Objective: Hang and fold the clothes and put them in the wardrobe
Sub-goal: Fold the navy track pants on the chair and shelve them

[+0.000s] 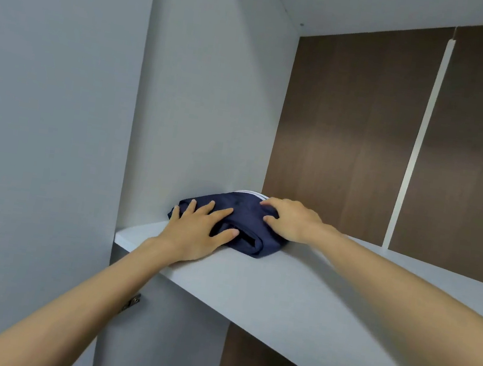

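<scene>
Left hand (196, 232), fingers spread flat, presses folded navy garment (245, 203); right hand (293, 221) fingers curl, gripping its end on wardrobe shelf (296, 290).

Soft, even, rather cool light fills the wardrobe (208, 100), and nothing glares off the white shelf (296, 293). Above the shelf the brown back panel (349, 136) is darkest near the top and lighter lower down. Below the shelf the space falls into deeper shade. On the shelf the folded navy garment (248, 214) reads as a dark mass with only a faint shadow at its foot. Everything looks slightly soft, and the wide lens slants the shelf's front edge and leans the uprights above it.
</scene>
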The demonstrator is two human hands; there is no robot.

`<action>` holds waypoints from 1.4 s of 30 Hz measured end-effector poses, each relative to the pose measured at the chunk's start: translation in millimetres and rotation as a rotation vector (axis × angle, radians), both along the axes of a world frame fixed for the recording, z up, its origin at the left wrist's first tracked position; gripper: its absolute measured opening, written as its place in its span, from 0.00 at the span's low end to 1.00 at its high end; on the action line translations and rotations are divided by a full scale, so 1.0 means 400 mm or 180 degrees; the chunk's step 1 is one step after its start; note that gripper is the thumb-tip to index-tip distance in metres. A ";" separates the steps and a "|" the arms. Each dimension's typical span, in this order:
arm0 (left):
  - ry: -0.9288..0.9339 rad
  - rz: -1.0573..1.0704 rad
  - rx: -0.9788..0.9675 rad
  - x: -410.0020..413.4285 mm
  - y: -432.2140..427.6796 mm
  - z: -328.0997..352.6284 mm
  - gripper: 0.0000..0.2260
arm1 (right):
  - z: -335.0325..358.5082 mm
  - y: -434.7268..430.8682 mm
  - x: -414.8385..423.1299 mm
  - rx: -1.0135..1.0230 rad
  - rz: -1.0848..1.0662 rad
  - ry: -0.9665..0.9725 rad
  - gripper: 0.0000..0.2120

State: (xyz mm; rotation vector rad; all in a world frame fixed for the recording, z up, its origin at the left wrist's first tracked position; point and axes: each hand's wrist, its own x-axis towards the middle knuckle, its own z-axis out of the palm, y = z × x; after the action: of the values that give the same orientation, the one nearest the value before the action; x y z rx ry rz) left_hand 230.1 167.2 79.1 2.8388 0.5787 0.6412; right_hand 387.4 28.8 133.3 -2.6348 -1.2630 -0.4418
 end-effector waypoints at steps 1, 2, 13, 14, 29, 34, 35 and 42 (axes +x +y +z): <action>-0.0140 0.0014 0.0047 -0.015 -0.013 0.005 0.26 | 0.013 -0.015 -0.016 0.0032 0.0046 -0.0041 0.20; -0.0294 0.0009 0.0114 -0.032 -0.028 0.012 0.25 | 0.024 -0.030 -0.032 0.0069 0.0092 -0.0065 0.19; -0.1230 -0.0213 -0.0009 -0.207 -0.169 0.126 0.21 | 0.072 -0.166 -0.205 0.0532 0.0317 -0.0065 0.15; -0.1248 -0.0259 -0.0012 -0.222 -0.174 0.132 0.21 | 0.075 -0.178 -0.226 0.0585 0.0297 -0.0035 0.14; -0.1679 -0.1869 -0.0868 -0.482 -0.247 0.072 0.18 | -0.041 -0.392 -0.681 0.2081 -0.0576 0.0129 0.09; -0.1400 -0.2426 -0.1217 -0.592 -0.347 0.021 0.18 | -0.104 -0.509 -0.888 0.2364 -0.0981 0.0186 0.09; -0.1348 -0.2538 -0.1263 -0.613 -0.370 0.011 0.18 | -0.118 -0.536 -0.928 0.2382 -0.1058 0.0206 0.09; -0.0973 -0.3145 -0.1407 -0.751 -0.540 -0.095 0.17 | -0.251 -0.732 -1.209 0.2501 -0.1737 0.0295 0.09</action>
State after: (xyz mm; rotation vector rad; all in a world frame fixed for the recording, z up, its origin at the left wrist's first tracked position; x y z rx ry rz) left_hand -70.1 -49.0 41.1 2.1425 -0.6304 0.6032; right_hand -96.2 -264.2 33.0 -2.2038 -0.2126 -0.7032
